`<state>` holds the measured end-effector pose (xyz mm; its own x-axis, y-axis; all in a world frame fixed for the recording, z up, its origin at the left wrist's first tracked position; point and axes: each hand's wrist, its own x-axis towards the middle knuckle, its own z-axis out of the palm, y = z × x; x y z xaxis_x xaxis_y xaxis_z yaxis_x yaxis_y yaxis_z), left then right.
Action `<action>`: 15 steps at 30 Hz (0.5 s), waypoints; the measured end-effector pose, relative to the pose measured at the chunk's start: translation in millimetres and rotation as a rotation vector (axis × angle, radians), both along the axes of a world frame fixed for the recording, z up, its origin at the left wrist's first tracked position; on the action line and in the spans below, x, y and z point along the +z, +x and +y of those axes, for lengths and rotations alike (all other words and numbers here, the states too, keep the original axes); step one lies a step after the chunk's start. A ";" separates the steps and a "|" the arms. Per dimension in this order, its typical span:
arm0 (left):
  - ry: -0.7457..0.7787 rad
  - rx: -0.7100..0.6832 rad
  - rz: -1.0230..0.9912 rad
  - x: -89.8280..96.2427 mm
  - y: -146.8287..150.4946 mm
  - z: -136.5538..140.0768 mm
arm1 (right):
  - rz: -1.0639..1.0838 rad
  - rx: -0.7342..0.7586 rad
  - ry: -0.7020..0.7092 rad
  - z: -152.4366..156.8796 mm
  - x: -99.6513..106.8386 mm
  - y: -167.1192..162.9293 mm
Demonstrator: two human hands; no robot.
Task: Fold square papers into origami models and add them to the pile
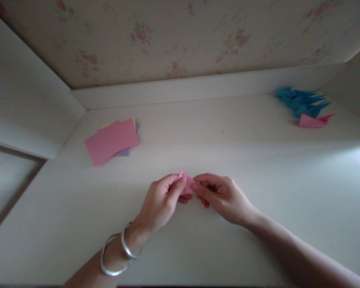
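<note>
A small folded piece of pink paper (188,185) is held between both hands over the middle of the white table. My left hand (164,200) grips its left side, the thumb lying on top and the fingers beneath. My right hand (220,195) pinches the right corner between thumb and forefinger. Parts of the paper are hidden by the fingers, so its full fold cannot be made out. Two silver bangles (124,250) circle my left wrist.
A stack of pink paper sheets (112,140), with yellow and purple edges showing below, lies at the left. Several blue folded paper figures (301,102) and one pink folded figure (312,121) sit at the back right. A flowered wall (156,52) and white side panels bound the table (216,256).
</note>
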<state>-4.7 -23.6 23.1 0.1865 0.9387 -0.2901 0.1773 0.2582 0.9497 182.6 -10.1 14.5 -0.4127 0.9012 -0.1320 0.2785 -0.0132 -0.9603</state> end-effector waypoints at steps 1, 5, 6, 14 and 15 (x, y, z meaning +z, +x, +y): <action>-0.011 0.000 -0.017 -0.4 0.1 0.3 | -0.009 -0.002 0.004 0.1 -0.2 0.2; -0.038 -0.015 -0.067 -2.1 -0.3 1.0 | -0.005 -0.016 -0.016 0.5 0.4 0.5; -0.037 -0.018 -0.065 -2.4 -0.5 0.9 | 0.001 -0.020 -0.026 0.5 0.8 0.5; -0.033 -0.015 -0.049 -2.8 -1.3 1.5 | -0.024 -0.031 -0.057 -1.7 2.3 -0.4; -0.036 -0.015 -0.050 -2.5 -1.4 1.5 | -0.031 -0.033 -0.054 -2.0 2.0 -0.6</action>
<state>-6.1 -22.1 20.6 0.2158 0.9246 -0.3138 0.1337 0.2904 0.9475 182.0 -12.1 16.5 -0.3781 0.9053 -0.1936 0.3067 -0.0748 -0.9489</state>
